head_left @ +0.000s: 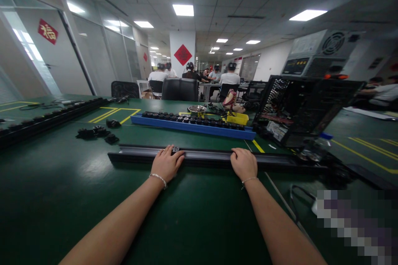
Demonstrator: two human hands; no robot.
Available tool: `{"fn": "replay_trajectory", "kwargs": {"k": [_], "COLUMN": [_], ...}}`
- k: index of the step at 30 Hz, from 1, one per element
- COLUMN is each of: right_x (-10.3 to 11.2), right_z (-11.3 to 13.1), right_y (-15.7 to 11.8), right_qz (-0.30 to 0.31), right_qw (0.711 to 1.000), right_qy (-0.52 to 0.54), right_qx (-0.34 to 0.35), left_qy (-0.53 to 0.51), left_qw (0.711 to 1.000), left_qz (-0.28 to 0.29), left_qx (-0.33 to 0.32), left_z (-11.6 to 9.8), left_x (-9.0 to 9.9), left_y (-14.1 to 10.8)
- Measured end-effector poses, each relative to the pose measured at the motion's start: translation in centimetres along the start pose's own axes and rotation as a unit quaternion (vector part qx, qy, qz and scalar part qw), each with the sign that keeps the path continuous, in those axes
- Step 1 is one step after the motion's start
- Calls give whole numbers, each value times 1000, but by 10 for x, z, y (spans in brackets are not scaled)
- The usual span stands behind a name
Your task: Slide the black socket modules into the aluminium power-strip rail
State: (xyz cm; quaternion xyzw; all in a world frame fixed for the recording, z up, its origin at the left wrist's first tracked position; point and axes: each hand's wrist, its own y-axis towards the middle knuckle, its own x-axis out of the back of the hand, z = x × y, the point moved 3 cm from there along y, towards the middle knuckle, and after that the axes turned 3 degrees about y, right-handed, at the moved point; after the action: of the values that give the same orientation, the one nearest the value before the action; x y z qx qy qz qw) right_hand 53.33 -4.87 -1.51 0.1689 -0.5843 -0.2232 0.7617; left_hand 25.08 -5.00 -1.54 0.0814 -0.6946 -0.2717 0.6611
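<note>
A long black channel-shaped rail point(205, 155) lies across the green table in front of me. My left hand point(166, 164) rests over its left half, thumb and index finger closed about a small black square part point(175, 149) at the channel. On the right half of the rail, my right hand point(245, 164) is closed over its edge, fingertips hidden. Behind the rail lies a blue rail point(192, 126) with a row of small black parts point(186, 119) along its top. Several loose black parts point(93, 131) lie left of the black rail.
An opened computer case point(307, 109) stands at the right, with cables and dark parts near the rail's right end. A yellow tray point(237, 118) and a round metal dish point(197, 109) sit behind the blue rail. Another long black rail point(52, 119) lies at left. People sit farther back.
</note>
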Motion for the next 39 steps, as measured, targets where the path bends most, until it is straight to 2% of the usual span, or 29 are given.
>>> {"fn": "replay_trajectory", "kwargs": {"k": [9, 17, 34, 39], "right_x": [0, 1, 0, 0], "right_z": [-1, 0, -2, -2], "right_y": [0, -1, 0, -1], "right_qz": [0, 1, 3, 5], "right_qw": [1000, 1000, 1000, 1000], "right_qy": [-2, -2, -3, -3], "right_qx": [2, 2, 2, -7], "left_qy": [7, 40, 50, 38], "left_qw": [1000, 996, 992, 987], "left_qz": [0, 11, 36, 52], "left_qx": [26, 78, 112, 150], "left_z": [14, 36, 54, 61], "left_x": [3, 3, 3, 7], "left_y": [-2, -1, -1, -2]}}
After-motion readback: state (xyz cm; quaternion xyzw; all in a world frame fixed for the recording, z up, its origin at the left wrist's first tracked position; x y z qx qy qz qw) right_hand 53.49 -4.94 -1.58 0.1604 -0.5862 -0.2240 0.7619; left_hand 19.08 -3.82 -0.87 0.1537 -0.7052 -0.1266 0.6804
